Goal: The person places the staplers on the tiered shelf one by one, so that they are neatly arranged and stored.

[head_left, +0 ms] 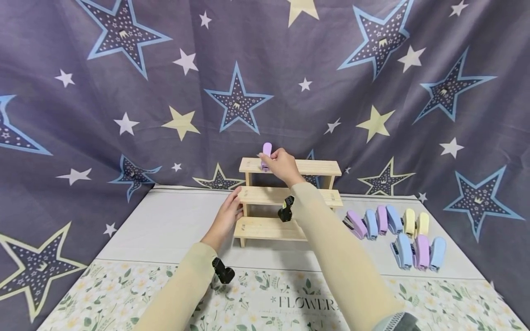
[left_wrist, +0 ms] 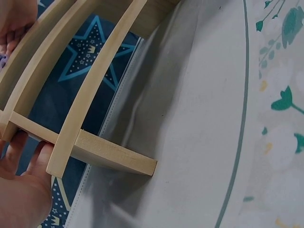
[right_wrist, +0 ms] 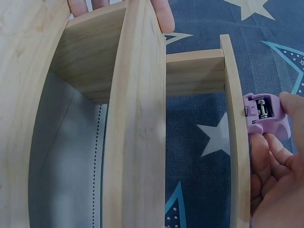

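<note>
The right hand (head_left: 280,164) pinches a purple mini stapler (head_left: 267,154) between thumb and fingers, holding it upright on the top tier of a three-tier wooden shelf (head_left: 285,196), near that tier's left end. In the right wrist view the stapler's metal hinge shows at the tier's edge. The left hand (head_left: 227,219) rests with relaxed, nearly straight fingers against the shelf's left side, at the middle and lowest tiers; it grips nothing. The shelf stands near the far edge of the desk (head_left: 165,225), roughly centred. Near the right edge of the desk stand two rows of mini staplers (head_left: 397,234) in purple, blue and yellow. Along the near edge lies a floral cloth (head_left: 290,301) printed "FLOWER". A star-patterned backdrop (head_left: 248,69) hangs behind.
</note>
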A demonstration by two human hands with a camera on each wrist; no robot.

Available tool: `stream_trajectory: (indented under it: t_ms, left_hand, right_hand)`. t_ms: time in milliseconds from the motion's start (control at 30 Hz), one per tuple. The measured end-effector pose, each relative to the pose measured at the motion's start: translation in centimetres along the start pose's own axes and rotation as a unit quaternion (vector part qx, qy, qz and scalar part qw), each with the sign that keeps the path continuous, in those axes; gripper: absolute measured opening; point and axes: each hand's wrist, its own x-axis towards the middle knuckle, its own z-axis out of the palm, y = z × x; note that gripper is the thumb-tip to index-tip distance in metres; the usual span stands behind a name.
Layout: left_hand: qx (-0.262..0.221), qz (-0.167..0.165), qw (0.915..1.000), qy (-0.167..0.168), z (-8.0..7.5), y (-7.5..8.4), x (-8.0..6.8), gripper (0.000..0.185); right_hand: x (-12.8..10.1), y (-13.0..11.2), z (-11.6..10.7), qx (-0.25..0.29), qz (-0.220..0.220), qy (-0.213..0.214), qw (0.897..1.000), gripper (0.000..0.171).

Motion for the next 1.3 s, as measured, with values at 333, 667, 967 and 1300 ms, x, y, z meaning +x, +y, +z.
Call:
stream_trajectory:
  t_ms: [333,667,967,1300]
  left_hand:
    - [-0.004,0.002,1.0,0.002,0.0,0.0,0.1,0.05]
    - [0.001,-0.003,1.0,0.0,0.1,0.2,-0.1,0.05]
    - [0.006,-0.003,1.0,0.003,-0.1,0.0,0.0,0.05]
    - [0.005,0.001,1.0,0.004,0.0,-0.1,0.0,0.049]
  right_hand:
    - [0.2,-0.2,0.1,-0.014,0.014,-0.003,1.0,0.046]
    - [0.3,-0.1,0.3,-0.021,0.016,0.005,1.0,0.048]
    - [0.2,0.1,0.4,0.0,0.017,0.006,1.0,0.051]
    - [-0.7,0.8,-1.3,0.044,-0.007,-0.04,0.998,0.048]
